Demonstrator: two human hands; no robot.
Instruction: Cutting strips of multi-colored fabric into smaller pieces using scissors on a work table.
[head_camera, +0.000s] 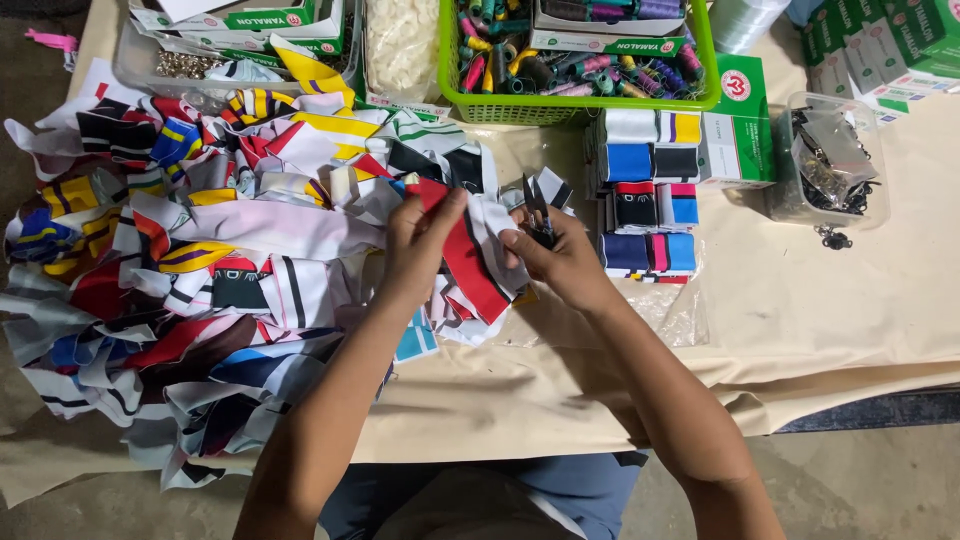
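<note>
- Two bare hands are busy over a cloth-covered table (820, 310), seen from a head camera looking straight down.
- Left hand (418, 245) is pinched shut on a red and white fabric strip (470, 262), thumb on top near its upper end, with the strip running down and to the right between both hands.
- Right hand (560, 262) is closed around a small pair of thread snips (538, 212); the dark blades poke up out of the fist, just beside the white edge of the strip. Can't really tell if the blades are touching the cloth or not.
- So the strip sits pretty much dead centre, held just above the table, right at the edge of the big scrap pile.
- That pile of fabric scraps (200, 270) fills the whole left side: white, red, navy, yellow and black striped pieces all jumbled up.
- Just right of the hands there are neat folded stacks of fabric pieces (650, 200) in blue, black, white and pink.
- Up top is a green plastic basket (570, 105) full of thread spools, touching the stacks' far end.
- Far right has a clear plastic container (830, 160) with dark metal bits in it, well apart from the hands.
- Green and white boxes (738, 125) sit between the basket and that container.
</note>
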